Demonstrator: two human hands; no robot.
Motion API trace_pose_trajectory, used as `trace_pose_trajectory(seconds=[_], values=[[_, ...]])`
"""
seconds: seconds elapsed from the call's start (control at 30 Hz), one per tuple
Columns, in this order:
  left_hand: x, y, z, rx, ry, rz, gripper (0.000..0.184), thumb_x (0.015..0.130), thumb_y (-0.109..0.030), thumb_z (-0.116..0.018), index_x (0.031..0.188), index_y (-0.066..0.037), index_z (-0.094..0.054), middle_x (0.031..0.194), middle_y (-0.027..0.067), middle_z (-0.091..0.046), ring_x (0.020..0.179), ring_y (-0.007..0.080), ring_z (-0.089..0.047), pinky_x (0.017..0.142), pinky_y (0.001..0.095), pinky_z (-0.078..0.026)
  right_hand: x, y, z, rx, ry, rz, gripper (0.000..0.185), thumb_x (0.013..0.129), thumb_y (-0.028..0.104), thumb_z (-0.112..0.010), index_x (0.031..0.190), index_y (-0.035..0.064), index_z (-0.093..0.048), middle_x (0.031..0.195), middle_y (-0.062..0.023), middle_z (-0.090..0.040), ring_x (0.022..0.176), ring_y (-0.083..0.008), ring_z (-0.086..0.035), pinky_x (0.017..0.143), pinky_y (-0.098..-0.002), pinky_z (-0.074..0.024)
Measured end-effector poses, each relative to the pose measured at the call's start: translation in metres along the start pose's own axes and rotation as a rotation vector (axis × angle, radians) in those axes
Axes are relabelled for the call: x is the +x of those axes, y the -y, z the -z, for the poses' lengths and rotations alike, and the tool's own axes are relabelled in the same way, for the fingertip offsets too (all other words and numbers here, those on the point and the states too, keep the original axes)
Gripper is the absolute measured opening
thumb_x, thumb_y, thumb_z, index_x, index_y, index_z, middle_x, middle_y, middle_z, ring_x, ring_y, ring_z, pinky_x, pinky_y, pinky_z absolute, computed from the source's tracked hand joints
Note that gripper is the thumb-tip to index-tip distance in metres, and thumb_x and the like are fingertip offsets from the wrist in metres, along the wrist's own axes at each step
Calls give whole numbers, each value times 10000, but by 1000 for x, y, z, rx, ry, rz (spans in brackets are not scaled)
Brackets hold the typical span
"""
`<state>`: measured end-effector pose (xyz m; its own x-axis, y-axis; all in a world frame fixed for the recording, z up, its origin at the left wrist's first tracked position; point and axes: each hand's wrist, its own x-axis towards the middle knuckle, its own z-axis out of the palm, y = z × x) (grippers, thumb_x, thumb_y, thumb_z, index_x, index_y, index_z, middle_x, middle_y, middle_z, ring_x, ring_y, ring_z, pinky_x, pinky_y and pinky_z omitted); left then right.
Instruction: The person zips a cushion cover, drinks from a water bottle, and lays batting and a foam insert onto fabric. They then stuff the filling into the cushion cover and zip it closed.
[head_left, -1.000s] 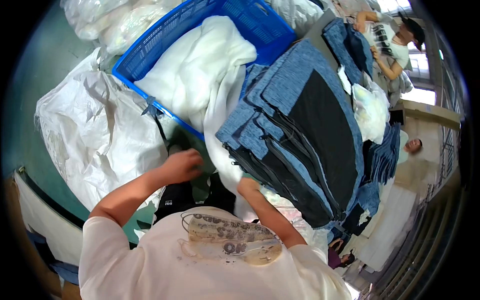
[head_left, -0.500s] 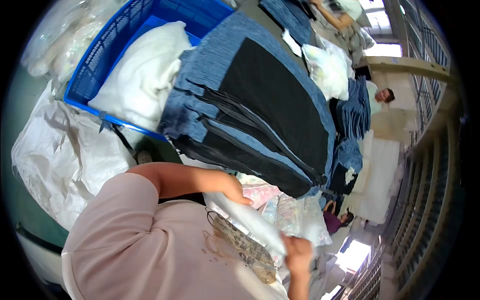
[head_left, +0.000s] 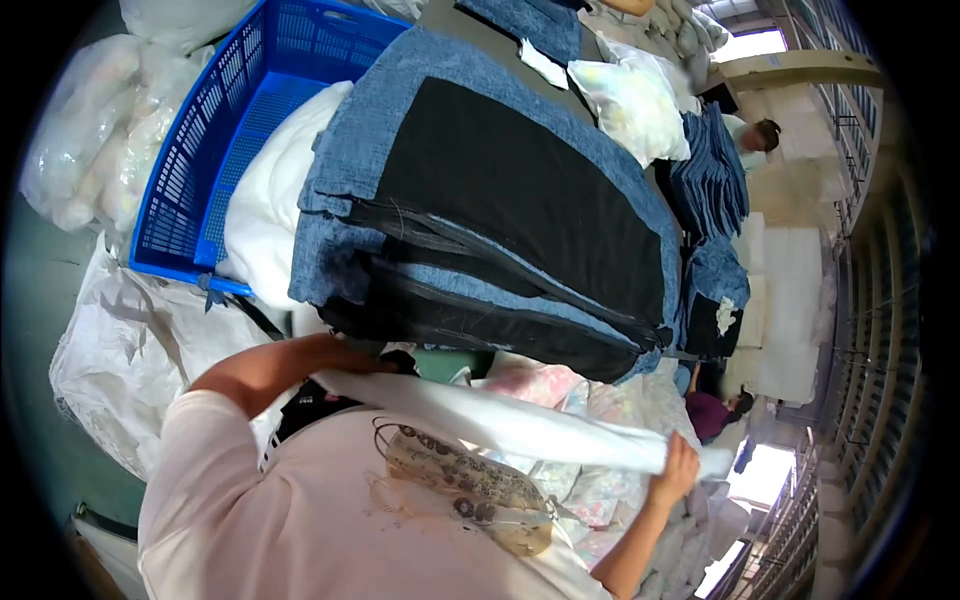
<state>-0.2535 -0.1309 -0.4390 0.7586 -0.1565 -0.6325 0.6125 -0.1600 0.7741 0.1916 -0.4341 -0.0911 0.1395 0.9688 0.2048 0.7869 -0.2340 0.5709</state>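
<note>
A long white cloth [head_left: 500, 425] is stretched between my two hands, across the front of my body. My right hand [head_left: 678, 468] is closed around its right part, and a blurred end sticks out beyond the fist. At the cloth's left end, my left hand [head_left: 352, 355] is closed on it, its fingers partly in shadow. Just beyond my left hand lies a large stack of cut fabric, with black pieces [head_left: 510, 190] on top of blue denim-like ones [head_left: 400, 75].
A blue plastic crate [head_left: 180, 200] at the upper left holds white cloth [head_left: 270, 190]. White sacks [head_left: 140, 340] and clear bags [head_left: 85, 140] stand at left. Further denim stacks [head_left: 710, 175] and a white bag [head_left: 630, 105] lie beyond. Two people [head_left: 715, 412] [head_left: 755, 140] are at the right.
My hands have moved apart, the left one leftward and the right one rightward and up. The white cloth is now drawn out longer between them.
</note>
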Motion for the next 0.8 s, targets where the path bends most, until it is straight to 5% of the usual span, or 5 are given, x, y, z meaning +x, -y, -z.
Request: trace_pose_trajectory(seconds=[0.23, 0.4, 0.43, 0.47, 0.8], values=[[-290, 13, 74, 76, -313, 561, 1026, 776, -842, -516, 1286, 43, -610, 1300, 250, -608, 1234, 359, -559, 1051, 414, -417, 98, 169, -57, 595, -23, 349, 559, 697, 24, -608, 1251, 92, -636, 1108, -90, -655, 943, -294, -606, 813, -414, -483], [-489, 42, 133, -149, -1568, 505, 646, 950, -510, -584, 1217, 78, -583, 1104, 174, -650, 983, 222, -625, 872, 315, -486, 161, 289, -7, 958, -439, 625, 340, 786, 121, -640, 1109, 30, -697, 1061, -67, -668, 814, -213, -625, 699, -337, -487], [-511, 69, 139, 95, -1820, 430, 627, 960, -507, -571, 1110, 98, -632, 1008, 167, -672, 910, 218, -636, 820, 319, -487, 176, 309, 20, 1120, -173, 560, 366, 778, 105, -634, 1130, 24, -693, 1037, -56, -646, 800, -213, -604, 688, -335, -479], [-540, 79, 150, 184, -1703, 515, 608, 960, -503, -573, 983, 95, -674, 876, 155, -687, 816, 212, -633, 760, 355, -481, 192, 317, 31, 1081, -186, 672, 469, 750, 57, -626, 1218, 42, -653, 1033, -68, -647, 837, -229, -607, 741, -360, -491], [-314, 45, 199, 135, -1900, 255, 634, 956, -583, -492, 950, 7, -724, 793, 246, -683, 745, 361, -663, 726, 429, -485, 245, 137, 32, 568, -574, 411, 596, 620, 23, -673, 1214, 62, -643, 1077, -67, -666, 860, -243, -617, 686, -365, -460]])
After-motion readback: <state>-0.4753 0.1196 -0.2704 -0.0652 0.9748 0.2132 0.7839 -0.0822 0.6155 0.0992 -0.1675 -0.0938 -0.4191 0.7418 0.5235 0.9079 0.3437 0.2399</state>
